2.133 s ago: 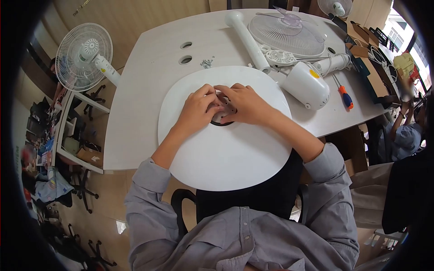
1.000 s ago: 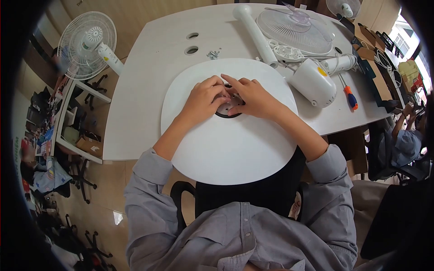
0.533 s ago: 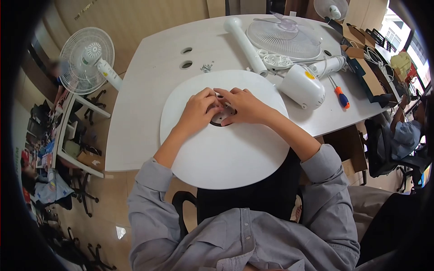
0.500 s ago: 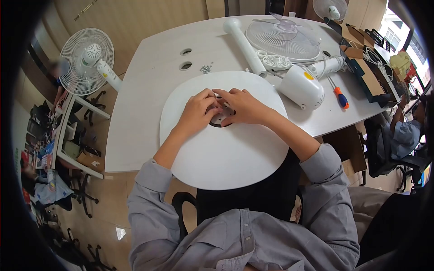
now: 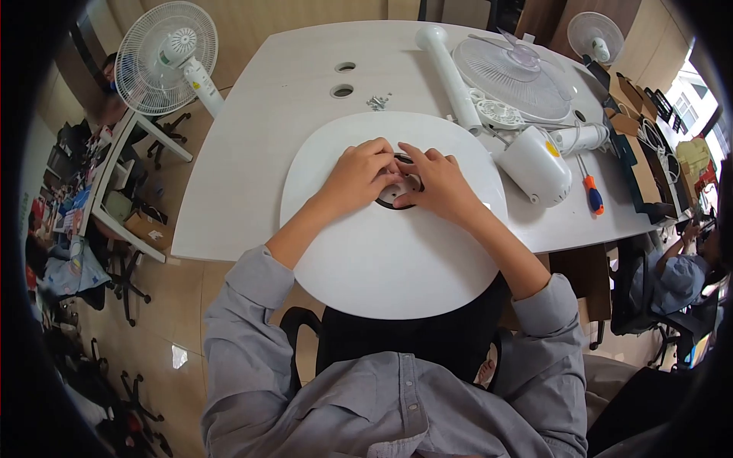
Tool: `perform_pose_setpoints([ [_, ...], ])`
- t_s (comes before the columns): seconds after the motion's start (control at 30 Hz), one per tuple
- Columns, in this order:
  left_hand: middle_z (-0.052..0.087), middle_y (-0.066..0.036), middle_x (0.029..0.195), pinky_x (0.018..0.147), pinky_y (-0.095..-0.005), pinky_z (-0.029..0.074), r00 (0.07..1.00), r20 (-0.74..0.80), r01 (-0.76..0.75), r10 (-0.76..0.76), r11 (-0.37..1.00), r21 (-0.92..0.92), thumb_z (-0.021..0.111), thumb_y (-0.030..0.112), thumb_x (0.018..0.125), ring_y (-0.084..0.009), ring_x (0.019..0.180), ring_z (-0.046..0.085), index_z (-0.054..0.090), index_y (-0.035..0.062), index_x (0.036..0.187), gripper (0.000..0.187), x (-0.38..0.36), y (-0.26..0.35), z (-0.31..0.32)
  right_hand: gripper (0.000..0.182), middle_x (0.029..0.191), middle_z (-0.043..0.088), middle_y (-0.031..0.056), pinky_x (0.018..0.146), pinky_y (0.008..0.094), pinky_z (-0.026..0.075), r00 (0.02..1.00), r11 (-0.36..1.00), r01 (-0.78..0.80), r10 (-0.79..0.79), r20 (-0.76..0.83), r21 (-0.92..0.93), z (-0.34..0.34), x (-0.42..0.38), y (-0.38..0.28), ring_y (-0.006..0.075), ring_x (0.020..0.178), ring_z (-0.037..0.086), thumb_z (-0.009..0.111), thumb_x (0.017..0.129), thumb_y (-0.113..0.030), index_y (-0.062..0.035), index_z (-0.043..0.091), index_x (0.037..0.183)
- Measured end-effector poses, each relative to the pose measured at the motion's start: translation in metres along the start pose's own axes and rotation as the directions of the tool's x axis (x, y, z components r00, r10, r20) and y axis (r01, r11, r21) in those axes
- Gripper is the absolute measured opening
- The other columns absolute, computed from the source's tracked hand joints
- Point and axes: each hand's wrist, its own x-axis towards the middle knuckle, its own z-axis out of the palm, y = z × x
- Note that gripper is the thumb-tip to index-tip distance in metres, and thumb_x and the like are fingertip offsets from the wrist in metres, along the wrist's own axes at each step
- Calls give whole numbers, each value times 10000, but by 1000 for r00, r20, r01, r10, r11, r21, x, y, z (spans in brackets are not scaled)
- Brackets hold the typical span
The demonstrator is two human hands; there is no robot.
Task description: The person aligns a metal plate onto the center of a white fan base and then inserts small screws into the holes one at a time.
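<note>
A large white rounded base plate rests partly on the table edge and partly over my lap. Near its far side is a round dark-rimmed recess with small holes in it. My left hand reaches into the recess from the left, its fingers bent together; what they hold, if anything, is too small to name. My right hand curves around the recess's right side, thumb and forefinger apart, fingertips touching the rim area near my left fingers. Several small screws lie in a pile beyond the plate.
On the white table lie a white pole, a fan grille, a white motor housing and a screwdriver. Open cardboard boxes stand at the right. An assembled fan stands at the left, and a person sits far right.
The view has shifted, so the table and plate appear slightly farther right. Both hands stay at the recess, with only small finger movements.
</note>
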Motion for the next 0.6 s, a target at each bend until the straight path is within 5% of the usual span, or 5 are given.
perform_pose_setpoints([
  [0.33, 672, -64, 1034, 806, -409, 541, 1000, -13, -10, 9, 999, -40, 823, 98, 907, -294, 878, 679, 727, 0, 908, 137, 3, 0, -1, 678, 1063, 793, 103, 939, 472, 502, 995, 992, 68, -59, -86, 107, -2, -3, -5, 324, 1084, 692, 970, 746, -310, -87, 665, 1309],
  [0.43, 674, -62, 1042, 799, -412, 536, 1000, 9, 11, -11, 1000, -25, 825, 99, 911, -281, 895, 676, 725, 1, 912, 140, 2, -1, -2, 688, 1093, 785, 113, 913, 439, 552, 999, 974, -6, -2, 36, 227, -15, 1, -10, 318, 1025, 695, 958, 774, -253, -61, 661, 1364],
  [0.6, 668, -38, 1025, 829, -411, 527, 1000, 19, 19, -19, 1000, -12, 826, 117, 915, -267, 896, 664, 753, 28, 922, 116, 1, 0, -2, 601, 1011, 763, 122, 859, 423, 570, 998, 979, 61, -60, -15, 192, -19, 4, -9, 308, 944, 726, 963, 766, -231, -52, 693, 1272],
])
